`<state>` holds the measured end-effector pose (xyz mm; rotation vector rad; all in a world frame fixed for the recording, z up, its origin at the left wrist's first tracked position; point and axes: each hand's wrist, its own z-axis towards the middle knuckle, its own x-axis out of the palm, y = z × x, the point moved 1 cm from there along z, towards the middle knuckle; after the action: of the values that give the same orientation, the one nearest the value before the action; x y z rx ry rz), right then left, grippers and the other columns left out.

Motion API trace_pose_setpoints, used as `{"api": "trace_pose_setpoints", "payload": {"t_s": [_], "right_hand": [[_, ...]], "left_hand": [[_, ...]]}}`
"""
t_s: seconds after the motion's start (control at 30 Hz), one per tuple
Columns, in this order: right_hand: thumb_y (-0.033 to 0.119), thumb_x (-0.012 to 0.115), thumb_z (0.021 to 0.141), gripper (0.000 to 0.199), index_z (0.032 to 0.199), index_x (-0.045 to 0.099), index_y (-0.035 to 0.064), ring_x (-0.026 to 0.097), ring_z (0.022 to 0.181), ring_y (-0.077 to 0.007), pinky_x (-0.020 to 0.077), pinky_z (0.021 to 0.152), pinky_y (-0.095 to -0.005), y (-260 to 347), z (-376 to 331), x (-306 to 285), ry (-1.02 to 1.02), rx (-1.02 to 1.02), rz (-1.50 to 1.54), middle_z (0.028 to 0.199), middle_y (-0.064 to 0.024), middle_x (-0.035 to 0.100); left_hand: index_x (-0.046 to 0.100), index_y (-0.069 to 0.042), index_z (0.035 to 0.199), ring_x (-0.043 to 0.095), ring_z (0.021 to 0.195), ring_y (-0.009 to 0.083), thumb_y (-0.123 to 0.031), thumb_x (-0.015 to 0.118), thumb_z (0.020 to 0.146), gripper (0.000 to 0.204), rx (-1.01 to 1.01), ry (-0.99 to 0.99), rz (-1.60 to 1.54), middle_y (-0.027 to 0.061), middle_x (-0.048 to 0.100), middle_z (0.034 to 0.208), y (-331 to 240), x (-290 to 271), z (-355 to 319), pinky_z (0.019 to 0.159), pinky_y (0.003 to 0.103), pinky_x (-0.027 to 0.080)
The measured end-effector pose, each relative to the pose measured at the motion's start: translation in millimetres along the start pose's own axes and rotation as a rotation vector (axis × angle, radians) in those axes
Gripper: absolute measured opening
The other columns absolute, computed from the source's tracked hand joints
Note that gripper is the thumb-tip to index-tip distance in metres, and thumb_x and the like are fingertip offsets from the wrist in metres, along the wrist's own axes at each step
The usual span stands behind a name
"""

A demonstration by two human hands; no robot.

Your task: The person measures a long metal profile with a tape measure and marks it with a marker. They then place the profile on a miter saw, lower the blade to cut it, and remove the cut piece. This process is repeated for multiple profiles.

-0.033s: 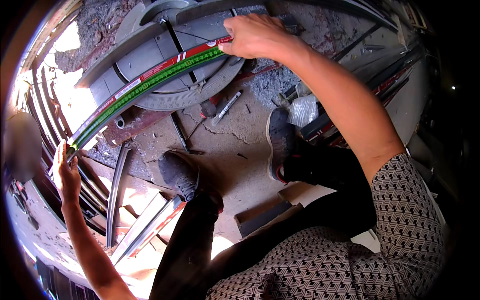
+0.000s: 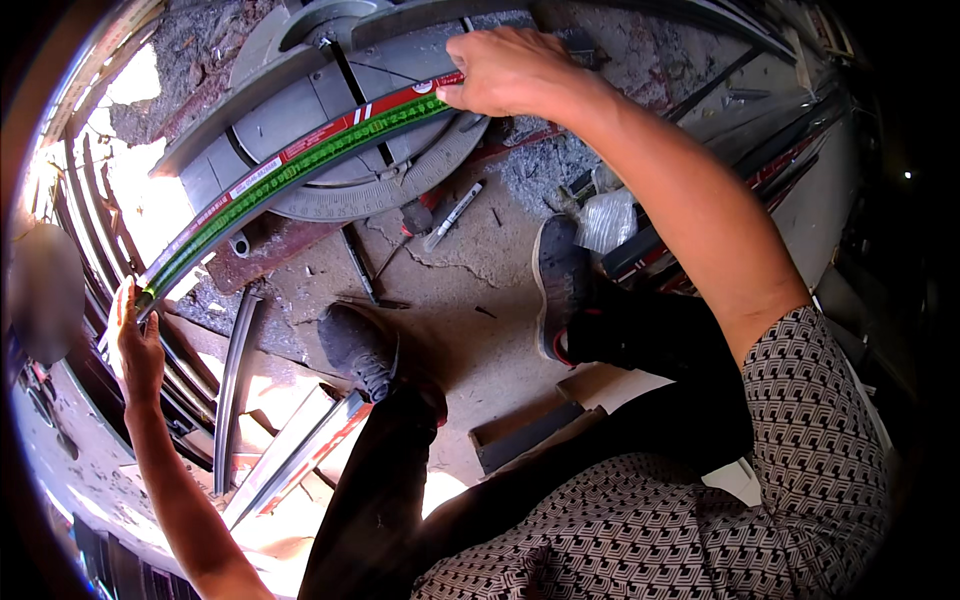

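A green measuring tape blade (image 2: 290, 172) lies stretched along a long metal profile (image 2: 322, 138) with red and white film on it. Both look curved in this view and cross in front of the grey mitre saw base (image 2: 210, 166). At the right end, my right hand (image 2: 510, 72) pinches the tape's end against the profile. My left hand (image 2: 134, 345) has its thumb and fingers around the far left end of tape and profile; the exact grip there is partly hidden, and no tape case shows. Below the profile is the saw's curved angle scale (image 2: 385, 192).
On the floor between saw and shoes lie a white marker (image 2: 455, 215), a dark pen-like stick (image 2: 358, 265) and a screwdriver (image 2: 400, 235). Cut profiles (image 2: 236, 390) lie at the left, more film-covered ones (image 2: 785, 165) at the right. A clear plastic bag (image 2: 606, 222) sits beside my right shoe (image 2: 560, 285).
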<state>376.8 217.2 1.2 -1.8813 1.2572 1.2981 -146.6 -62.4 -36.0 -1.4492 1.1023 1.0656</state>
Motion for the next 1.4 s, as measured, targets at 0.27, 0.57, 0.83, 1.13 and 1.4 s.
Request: {"api": "trace_pose_setpoints", "payload": {"t_s": [0.27,0.57,0.83,1.13,1.4], "right_hand": [[0.048,0.074,0.091,0.048,0.121,0.070,0.0107,0.070,0.113,-0.0404,0.0535,0.097,-0.0539,1.0,5.4,-0.9,0.066,0.006,-0.043,0.114,-0.0173,0.075],[0.047,0.073,0.092,0.048,0.124,0.070,0.0112,0.070,0.115,-0.0411,0.0530,0.100,-0.0545,3.1,-1.8,-2.9,0.017,-0.009,-0.023,0.118,-0.0202,0.074],[0.046,0.074,0.091,0.050,0.126,0.070,0.0109,0.069,0.117,-0.0411,0.0529,0.100,-0.0543,0.8,2.9,4.3,0.030,0.020,-0.005,0.121,-0.0208,0.074],[0.045,0.074,0.091,0.047,0.124,0.071,0.0111,0.072,0.110,-0.0401,0.0556,0.096,-0.0535,-0.2,1.1,4.1,0.011,0.002,0.002,0.114,-0.0197,0.076],[0.047,0.075,0.090,0.048,0.120,0.072,0.0097,0.072,0.108,-0.0405,0.0554,0.094,-0.0551,-3.4,-0.9,4.8,-0.066,-0.032,0.013,0.111,-0.0177,0.076]], "left_hand": [[0.047,-0.016,0.156,0.052,0.139,0.0382,-0.003,0.068,0.088,0.073,0.212,-0.031,0.113,0.0180,0.051,0.152,-156.5,-2.5,38.9,0.120,0.051,0.041],[0.050,-0.022,0.155,0.043,0.145,0.0393,-0.028,0.071,0.092,0.067,0.243,-0.145,-0.114,0.0214,0.046,0.154,-344.9,40.1,79.4,0.124,0.057,0.025],[0.043,-0.028,0.159,0.018,0.156,0.0488,-0.043,0.064,0.092,0.072,-0.110,-0.196,-0.136,0.0301,0.024,0.167,-413.6,79.9,91.7,0.115,0.079,0.015],[0.034,-0.034,0.164,0.007,0.159,0.0473,-0.045,0.063,0.093,0.077,-0.184,-0.140,-0.101,0.0255,0.013,0.171,-419.9,92.7,92.8,0.113,0.081,0.016],[0.033,-0.032,0.164,0.006,0.159,0.0502,-0.043,0.063,0.093,0.078,-0.156,-0.132,-0.091,0.0285,0.012,0.171,-419.1,94.5,92.7,0.110,0.084,0.020]]}}
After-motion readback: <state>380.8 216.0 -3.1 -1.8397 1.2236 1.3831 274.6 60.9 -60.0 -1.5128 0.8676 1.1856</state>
